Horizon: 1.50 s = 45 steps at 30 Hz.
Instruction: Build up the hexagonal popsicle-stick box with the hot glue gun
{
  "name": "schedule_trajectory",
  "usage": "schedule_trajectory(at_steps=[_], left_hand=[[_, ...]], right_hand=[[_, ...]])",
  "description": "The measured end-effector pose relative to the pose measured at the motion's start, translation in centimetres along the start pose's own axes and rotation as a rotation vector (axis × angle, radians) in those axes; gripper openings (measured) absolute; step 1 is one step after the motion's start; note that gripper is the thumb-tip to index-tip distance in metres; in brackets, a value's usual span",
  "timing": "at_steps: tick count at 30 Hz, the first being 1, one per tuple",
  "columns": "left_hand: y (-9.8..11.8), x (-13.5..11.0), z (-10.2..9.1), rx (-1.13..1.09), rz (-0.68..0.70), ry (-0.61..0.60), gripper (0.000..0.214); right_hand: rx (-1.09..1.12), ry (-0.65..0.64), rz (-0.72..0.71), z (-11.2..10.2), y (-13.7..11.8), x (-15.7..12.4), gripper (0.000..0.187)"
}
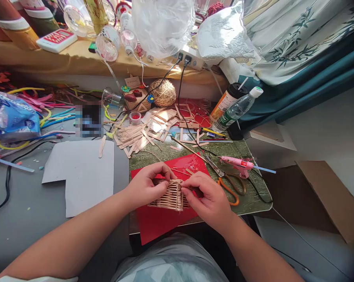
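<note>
A small box-like structure [168, 199] of stacked wooden sticks sits between my hands, above a red sheet. What looks like twine runs along its near upright corner. My left hand [151, 185] is closed on its left and top side, thumb resting on the upper edge. With thumb and forefinger pinched, my right hand [207, 194] grips the top right corner; any strand between those fingertips is too small to make out. The red sheet [153, 227] lies partly under both hands. Scissors [225, 176] with orange handles lie just right of my right hand.
A pink glue gun [238, 163] with its cord lies at the right. Behind are loose craft sticks [132, 135], a twine ball [163, 92], a water bottle [237, 109] and a dark-lidded cup [226, 100]. Grey card [87, 168] lies left. Black cables hang from a power strip [193, 56].
</note>
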<state>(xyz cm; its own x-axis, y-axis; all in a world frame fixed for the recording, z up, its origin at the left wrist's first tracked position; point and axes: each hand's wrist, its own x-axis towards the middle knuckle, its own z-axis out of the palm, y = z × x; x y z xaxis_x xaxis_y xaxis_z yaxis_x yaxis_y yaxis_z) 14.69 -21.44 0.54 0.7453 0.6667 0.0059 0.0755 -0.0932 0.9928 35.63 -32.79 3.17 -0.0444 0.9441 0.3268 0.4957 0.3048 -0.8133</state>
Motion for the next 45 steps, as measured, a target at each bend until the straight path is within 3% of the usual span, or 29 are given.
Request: schedule_trajectory(at_steps=[4,8,13,24,32,37,45], left_hand=[[-0.5,0.2,-0.1,-0.037,0.043,-0.006,0.004],[-1.2,0.5,-0.5,-0.174,0.072,-0.049,0.02],[-1.2,0.8,-1.6,-0.198,0.118,-0.039,0.02],[0.0,0.8,-2.8,0.092,0.254,-0.188,0.009],[-0.6,1.0,-3.1,0.1,0.23,-0.185,0.007],[-0.4,1.1,-3.7,0.236,0.352,-0.222,0.002],[-0.3,1.1,-3.6,0.285,0.45,-0.17,0.014]], right_hand=[[0.009,0.015,0.046,0.0,0.1,-0.3,0.011],[0.031,0.008,0.057,-0.2,0.1,-0.5,0.011],[0.012,0.035,0.078,-0.4,0.2,-0.5,0.011],[0.014,-0.009,0.077,0.4,0.1,0.2,0.011],[-0.004,-0.026,0.08,0.3,0.3,0.0,0.018],[-0.005,0.011,0.1,0.2,0.4,-0.3,0.014],[0.012,0.041,0.073,-0.3,0.8,-1.0,0.017]])
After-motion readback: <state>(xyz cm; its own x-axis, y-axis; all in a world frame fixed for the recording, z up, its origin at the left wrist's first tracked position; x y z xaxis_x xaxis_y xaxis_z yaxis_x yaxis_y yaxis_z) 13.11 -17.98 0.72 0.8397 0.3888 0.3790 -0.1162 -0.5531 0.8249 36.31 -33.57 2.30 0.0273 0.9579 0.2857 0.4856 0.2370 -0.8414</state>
